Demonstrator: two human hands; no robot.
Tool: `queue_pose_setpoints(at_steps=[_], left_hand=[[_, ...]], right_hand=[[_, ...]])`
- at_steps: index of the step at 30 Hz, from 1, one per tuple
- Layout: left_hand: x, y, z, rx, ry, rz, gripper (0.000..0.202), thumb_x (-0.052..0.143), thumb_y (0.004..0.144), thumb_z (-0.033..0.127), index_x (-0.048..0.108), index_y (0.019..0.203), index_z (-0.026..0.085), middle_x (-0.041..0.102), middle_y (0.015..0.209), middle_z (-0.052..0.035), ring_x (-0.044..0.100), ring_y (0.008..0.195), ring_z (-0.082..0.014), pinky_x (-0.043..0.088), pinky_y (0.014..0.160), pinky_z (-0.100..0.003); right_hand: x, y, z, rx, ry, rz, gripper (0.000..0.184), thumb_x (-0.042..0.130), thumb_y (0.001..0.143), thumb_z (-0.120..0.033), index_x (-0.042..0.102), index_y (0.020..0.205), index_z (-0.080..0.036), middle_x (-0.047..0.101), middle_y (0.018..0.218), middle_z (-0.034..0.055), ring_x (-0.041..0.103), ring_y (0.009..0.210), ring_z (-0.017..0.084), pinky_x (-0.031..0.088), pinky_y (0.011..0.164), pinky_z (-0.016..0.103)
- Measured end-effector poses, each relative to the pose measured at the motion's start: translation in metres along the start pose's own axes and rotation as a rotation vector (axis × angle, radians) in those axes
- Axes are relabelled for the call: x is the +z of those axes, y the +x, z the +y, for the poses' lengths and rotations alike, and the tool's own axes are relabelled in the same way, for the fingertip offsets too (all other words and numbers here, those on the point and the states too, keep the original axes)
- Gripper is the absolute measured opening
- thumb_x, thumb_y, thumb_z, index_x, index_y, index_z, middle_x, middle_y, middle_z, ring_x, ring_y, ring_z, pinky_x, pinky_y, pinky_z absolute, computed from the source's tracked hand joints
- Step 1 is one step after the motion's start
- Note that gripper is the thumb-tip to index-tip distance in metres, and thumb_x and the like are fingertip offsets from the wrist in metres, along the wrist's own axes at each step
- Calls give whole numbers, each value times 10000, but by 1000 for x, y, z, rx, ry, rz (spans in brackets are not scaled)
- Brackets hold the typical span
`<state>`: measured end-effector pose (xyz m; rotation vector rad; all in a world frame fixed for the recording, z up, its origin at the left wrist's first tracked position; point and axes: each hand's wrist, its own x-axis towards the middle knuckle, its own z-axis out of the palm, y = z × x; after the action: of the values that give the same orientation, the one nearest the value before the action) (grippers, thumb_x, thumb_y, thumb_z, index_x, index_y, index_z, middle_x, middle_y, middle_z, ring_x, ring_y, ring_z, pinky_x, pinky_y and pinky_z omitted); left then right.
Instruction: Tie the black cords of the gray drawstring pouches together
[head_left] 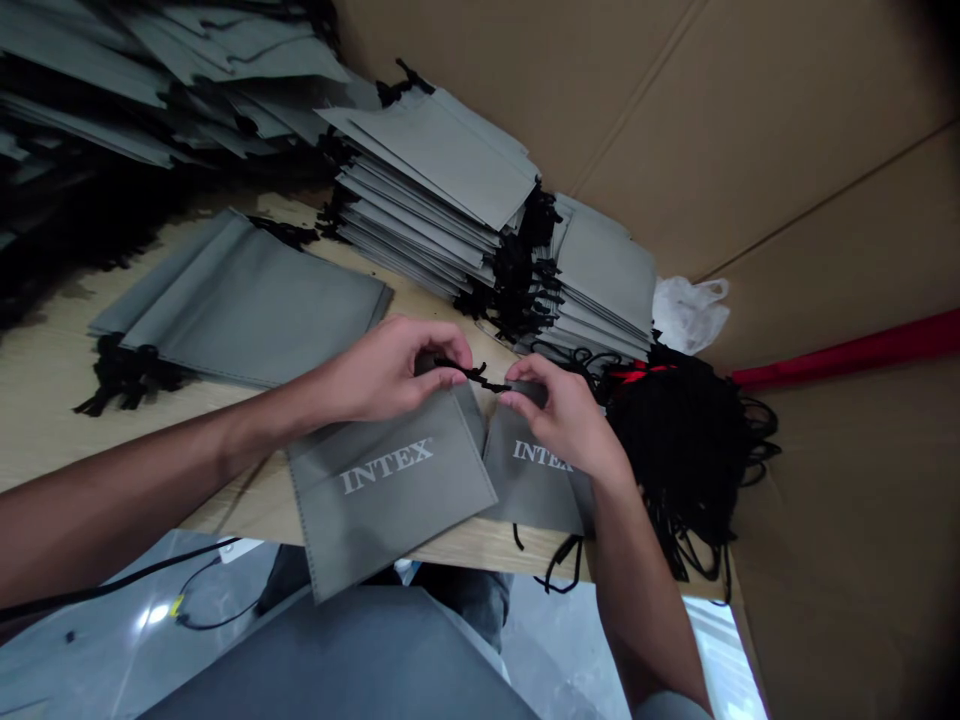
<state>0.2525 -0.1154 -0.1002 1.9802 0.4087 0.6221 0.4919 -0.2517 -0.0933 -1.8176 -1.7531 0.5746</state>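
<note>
Between my two hands runs a short black cord (484, 378), pinched at its left end by my left hand (397, 370) and at its right end by my right hand (559, 410). Below my left hand hangs a grey pouch (397, 510) printed INTEX, its lower corner past the table's front edge. Under my right hand lies a second grey INTEX pouch (529, 495), partly covered by that hand and wrist. Whether the cord is knotted is too small to tell.
Grey pouches (247, 295) lie at left on the wooden table (45, 400). Stacked pouches (442, 160) and another stack (604, 265) stand behind. A heap of black cords (675, 450), a white plastic bag (690, 312) and a red strip (847, 355) are at right, before a cardboard wall (787, 150).
</note>
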Motion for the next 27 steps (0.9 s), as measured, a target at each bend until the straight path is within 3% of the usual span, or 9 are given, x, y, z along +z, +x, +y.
queue_pose_setpoints(at_steps=[6, 14, 27], left_hand=[[1, 1, 2, -16, -38, 39, 142, 779, 945, 304, 799, 976, 167, 813, 872, -26, 730, 789, -145, 516, 697, -225], [3, 0, 0, -17, -32, 28, 156, 787, 946, 319, 810, 988, 171, 821, 879, -27, 726, 770, -137, 512, 674, -213], [2, -1, 5, -1, 33, 18, 119, 765, 950, 271, 823, 985, 173, 827, 866, -18, 701, 699, -110, 498, 637, -187]], right_hand=[[-8, -6, -9, -61, 106, 1, 206, 821, 989, -412, 797, 1114, -251, 815, 1058, 30, 752, 982, 226, 555, 798, 327], [-3, -5, -12, -99, 115, 14, 209, 803, 1002, -378, 796, 1152, -231, 825, 1122, 44, 767, 972, 205, 508, 606, 261], [-6, -5, -12, -94, 77, 23, 194, 809, 1000, -375, 808, 1129, -230, 827, 1095, 40, 756, 951, 207, 507, 637, 288]])
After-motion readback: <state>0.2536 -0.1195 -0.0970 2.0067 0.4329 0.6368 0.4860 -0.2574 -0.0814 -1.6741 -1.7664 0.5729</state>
